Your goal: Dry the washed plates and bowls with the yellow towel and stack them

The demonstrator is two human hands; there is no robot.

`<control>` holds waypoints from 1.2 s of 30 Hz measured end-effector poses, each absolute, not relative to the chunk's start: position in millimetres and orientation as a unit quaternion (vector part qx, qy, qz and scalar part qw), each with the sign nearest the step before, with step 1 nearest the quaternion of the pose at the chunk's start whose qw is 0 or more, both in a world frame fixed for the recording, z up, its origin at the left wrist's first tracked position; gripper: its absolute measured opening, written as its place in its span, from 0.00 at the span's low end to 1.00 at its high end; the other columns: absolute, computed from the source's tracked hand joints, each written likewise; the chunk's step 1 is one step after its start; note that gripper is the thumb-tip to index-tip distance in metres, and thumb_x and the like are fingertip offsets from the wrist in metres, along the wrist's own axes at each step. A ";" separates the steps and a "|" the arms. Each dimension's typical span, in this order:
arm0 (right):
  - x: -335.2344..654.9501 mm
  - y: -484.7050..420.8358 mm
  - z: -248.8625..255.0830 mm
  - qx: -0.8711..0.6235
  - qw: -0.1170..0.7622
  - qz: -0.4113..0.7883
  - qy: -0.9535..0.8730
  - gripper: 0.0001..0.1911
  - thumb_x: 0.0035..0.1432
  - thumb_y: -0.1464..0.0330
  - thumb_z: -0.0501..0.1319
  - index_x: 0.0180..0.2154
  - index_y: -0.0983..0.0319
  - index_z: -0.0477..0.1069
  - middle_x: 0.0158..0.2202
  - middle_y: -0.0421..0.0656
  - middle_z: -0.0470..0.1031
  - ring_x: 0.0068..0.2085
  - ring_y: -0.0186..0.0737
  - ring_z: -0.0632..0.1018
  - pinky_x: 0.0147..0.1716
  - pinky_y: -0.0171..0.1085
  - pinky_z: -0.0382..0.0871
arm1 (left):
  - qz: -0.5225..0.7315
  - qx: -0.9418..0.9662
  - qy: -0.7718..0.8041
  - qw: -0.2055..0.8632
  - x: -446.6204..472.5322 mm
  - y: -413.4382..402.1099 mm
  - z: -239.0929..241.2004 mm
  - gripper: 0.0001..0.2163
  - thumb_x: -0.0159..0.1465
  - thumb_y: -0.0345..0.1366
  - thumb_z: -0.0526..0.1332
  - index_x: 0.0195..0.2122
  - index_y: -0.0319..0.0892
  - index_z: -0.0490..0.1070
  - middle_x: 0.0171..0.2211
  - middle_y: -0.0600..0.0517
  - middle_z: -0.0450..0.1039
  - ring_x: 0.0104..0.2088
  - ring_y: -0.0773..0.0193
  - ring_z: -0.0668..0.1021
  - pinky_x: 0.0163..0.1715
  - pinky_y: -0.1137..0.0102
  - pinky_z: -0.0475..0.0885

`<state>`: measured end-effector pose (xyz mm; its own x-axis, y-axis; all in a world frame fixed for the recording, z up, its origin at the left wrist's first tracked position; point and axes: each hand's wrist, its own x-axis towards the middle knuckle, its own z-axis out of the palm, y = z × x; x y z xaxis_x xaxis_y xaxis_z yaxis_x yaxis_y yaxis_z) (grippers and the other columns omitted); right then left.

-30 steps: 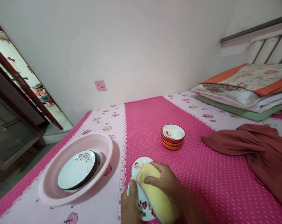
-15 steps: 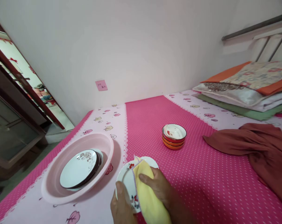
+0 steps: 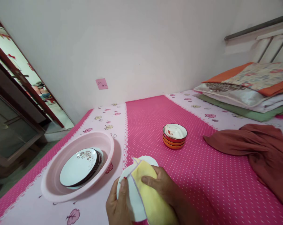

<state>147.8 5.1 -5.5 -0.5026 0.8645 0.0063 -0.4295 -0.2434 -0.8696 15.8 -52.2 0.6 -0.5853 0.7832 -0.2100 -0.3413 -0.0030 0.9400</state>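
Note:
A white plate (image 3: 132,195) with a small red pattern is held tilted at the bottom middle. My left hand (image 3: 119,200) grips its left rim, thumb on the upper face. In my right hand (image 3: 161,184) is a yellow cloth (image 3: 147,193) with a purple edge, pressed over the plate's right part and hiding much of it. Left of my hands, a pink basin (image 3: 101,140) contains a stack of white plates (image 3: 78,168), the top one with a brown flower print. Beyond my right hand stands a stack of orange and red bowls (image 3: 174,142) with a small white dish (image 3: 174,131) inside the top one.
Everything lies on a pink bed sheet (image 3: 143,118) reaching the white wall. At the right are a reddish-brown garment (image 3: 254,147) and a pile of folded bedding (image 3: 246,90). A pink note (image 3: 101,83) sticks to the wall; a doorway is at far left.
The plate has turned in my hands, so its red flowers mostly no longer show. My left hand has shifted slightly left and up along the rim; the cloth has moved a little left.

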 end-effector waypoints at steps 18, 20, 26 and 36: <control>172.8 6.4 -3.5 -0.260 0.366 0.747 -0.491 0.25 0.52 0.54 0.73 0.47 0.63 0.82 0.40 0.46 0.85 0.36 0.43 0.83 0.39 0.38 0.75 | 0.562 0.383 0.578 0.451 -1.9 -50.7 4.7 0.20 0.59 0.55 0.70 0.35 0.42 0.75 0.21 0.57 0.68 0.21 0.68 0.69 0.21 0.75 0.65; 170.8 6.0 -4.0 -0.262 0.371 0.748 -0.484 0.25 0.52 0.54 0.73 0.47 0.63 0.82 0.39 0.46 0.85 0.37 0.44 0.83 0.39 0.39 0.76 | 0.589 0.375 0.572 0.431 4.1 -52.8 7.9 0.19 0.59 0.55 0.70 0.35 0.42 0.76 0.22 0.57 0.69 0.23 0.67 0.69 0.22 0.75 0.66; 134.1 0.4 -7.1 -0.261 0.442 0.755 -0.408 0.25 0.52 0.52 0.73 0.46 0.61 0.80 0.37 0.45 0.85 0.35 0.47 0.84 0.40 0.43 0.77 | 0.680 0.202 0.611 0.350 11.6 -54.7 -0.8 0.20 0.60 0.58 0.68 0.37 0.46 0.73 0.19 0.60 0.67 0.17 0.68 0.65 0.16 0.74 0.61; 145.5 7.0 -19.5 -0.303 0.423 0.752 -0.403 0.31 0.50 0.49 0.74 0.48 0.64 0.79 0.37 0.47 0.84 0.35 0.47 0.83 0.39 0.43 0.77 | 0.649 0.292 0.582 0.394 6.0 -49.1 9.5 0.19 0.59 0.55 0.69 0.37 0.44 0.73 0.23 0.57 0.71 0.22 0.65 0.71 0.21 0.73 0.66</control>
